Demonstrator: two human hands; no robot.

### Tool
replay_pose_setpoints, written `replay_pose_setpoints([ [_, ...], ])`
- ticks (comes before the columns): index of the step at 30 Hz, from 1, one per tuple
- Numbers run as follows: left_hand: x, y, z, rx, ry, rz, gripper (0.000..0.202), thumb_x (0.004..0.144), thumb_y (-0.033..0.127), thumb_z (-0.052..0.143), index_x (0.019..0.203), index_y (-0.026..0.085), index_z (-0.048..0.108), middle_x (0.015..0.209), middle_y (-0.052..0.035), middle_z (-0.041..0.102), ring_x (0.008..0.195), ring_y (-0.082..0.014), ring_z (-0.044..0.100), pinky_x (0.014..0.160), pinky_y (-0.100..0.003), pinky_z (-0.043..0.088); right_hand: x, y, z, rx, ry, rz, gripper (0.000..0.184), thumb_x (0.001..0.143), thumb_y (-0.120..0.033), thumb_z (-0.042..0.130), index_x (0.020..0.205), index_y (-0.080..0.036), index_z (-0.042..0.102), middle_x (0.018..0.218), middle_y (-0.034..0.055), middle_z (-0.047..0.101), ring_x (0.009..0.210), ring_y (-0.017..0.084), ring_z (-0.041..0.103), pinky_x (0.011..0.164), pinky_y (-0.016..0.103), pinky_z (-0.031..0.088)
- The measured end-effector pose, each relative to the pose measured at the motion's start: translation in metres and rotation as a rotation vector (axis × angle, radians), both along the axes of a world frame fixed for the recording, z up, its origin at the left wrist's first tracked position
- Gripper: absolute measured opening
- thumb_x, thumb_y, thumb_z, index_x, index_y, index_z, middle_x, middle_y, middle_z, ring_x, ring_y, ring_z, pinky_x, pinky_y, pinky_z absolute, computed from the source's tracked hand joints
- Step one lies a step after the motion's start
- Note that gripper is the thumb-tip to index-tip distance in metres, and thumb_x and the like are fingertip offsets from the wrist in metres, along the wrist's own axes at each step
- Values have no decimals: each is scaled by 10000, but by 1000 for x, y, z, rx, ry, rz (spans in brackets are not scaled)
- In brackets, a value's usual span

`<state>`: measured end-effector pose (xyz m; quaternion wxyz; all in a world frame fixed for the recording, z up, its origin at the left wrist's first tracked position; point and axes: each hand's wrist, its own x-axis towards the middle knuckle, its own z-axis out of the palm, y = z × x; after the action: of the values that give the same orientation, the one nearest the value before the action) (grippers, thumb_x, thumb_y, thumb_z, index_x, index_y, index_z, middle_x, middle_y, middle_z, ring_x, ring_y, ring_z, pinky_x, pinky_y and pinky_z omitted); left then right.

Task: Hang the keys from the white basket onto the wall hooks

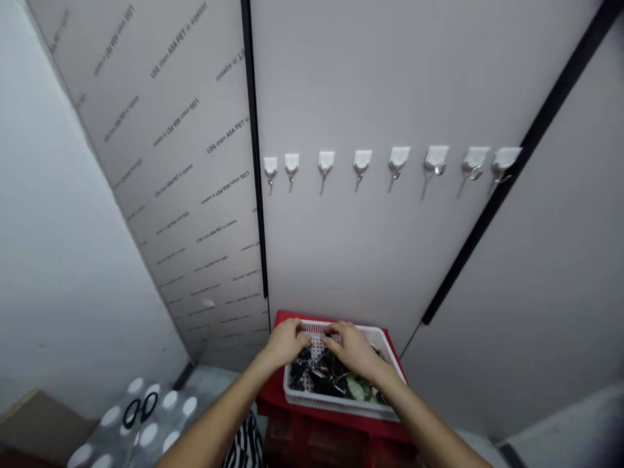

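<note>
A white plastic basket (pixel 336 404) with perforated sides stands low in front of me. In it lies a jumble of small dark items (pixel 326 385), with metallic glints among them, too small to name surely. Something pale green (pixel 355 388) lies at the basket's near right. My left hand (pixel 286 340) is over the far left corner, fingers curved, thumb apart, with nothing visible in it. Over the basket's far middle is my right hand (pixel 351 346), its fingers bent down and apart from the thumb; no held thing shows. The two hands do not touch.
The basket rests on a red stool (pixel 273 393) against a grey cabinet door (pixel 341 260). A row of several white adhesive hooks (pixel 363 160) runs across that door, between long black handles (pixel 256 149). Black-handled scissors (pixel 140 411) lie on a dotted cloth (pixel 170 416), beside a cardboard box (pixel 43 422).
</note>
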<state>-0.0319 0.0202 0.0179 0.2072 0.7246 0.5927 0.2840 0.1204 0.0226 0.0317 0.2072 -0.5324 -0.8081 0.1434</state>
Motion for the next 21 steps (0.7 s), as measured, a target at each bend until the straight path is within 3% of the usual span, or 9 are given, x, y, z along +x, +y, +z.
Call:
replay_pose_setpoints([
  [2, 4, -13, -17, 89, 150, -32, 196, 671, 288, 405, 772, 165, 520, 817, -41, 545, 787, -154, 449, 674, -270, 304, 2, -8, -22, 16, -95, 20, 252, 691, -315, 382, 795, -169, 558, 833, 62, 562, 802, 164, 470, 699, 262, 298],
  [5, 10, -25, -26, 170, 264, -88, 217, 716, 300, 346, 768, 190, 525, 802, -32, 549, 804, -159, 435, 701, -304, 273, 2, -15, -35, 27, -160, 17, 271, 730, -303, 324, 788, -188, 562, 830, 52, 564, 813, 154, 468, 717, 261, 285],
  [13, 9, -24, -26, 169, 273, -128, 181, 673, 202, 378, 791, 217, 515, 811, -6, 540, 817, -144, 417, 715, -296, 245, 4, -13, -35, 43, -146, 2, 266, 736, -317, 324, 758, -202, 562, 786, 30, 572, 786, 138, 465, 707, 248, 275],
  [17, 3, -26, -23, 153, 263, -163, 209, 647, 226, 411, 833, 213, 504, 850, -17, 527, 849, -152, 405, 737, -288, 245, 5, -14, -35, 35, -133, 6, 274, 738, -321, 319, 758, -199, 563, 780, 32, 573, 780, 137, 465, 702, 247, 274],
  [21, 2, -27, -23, 169, 254, -143, 163, 653, 267, 412, 757, 204, 520, 786, -19, 542, 807, -158, 422, 732, -303, 246, 5, -15, -34, 29, -128, 3, 274, 738, -319, 319, 760, -197, 563, 790, 35, 572, 786, 144, 464, 703, 255, 274],
])
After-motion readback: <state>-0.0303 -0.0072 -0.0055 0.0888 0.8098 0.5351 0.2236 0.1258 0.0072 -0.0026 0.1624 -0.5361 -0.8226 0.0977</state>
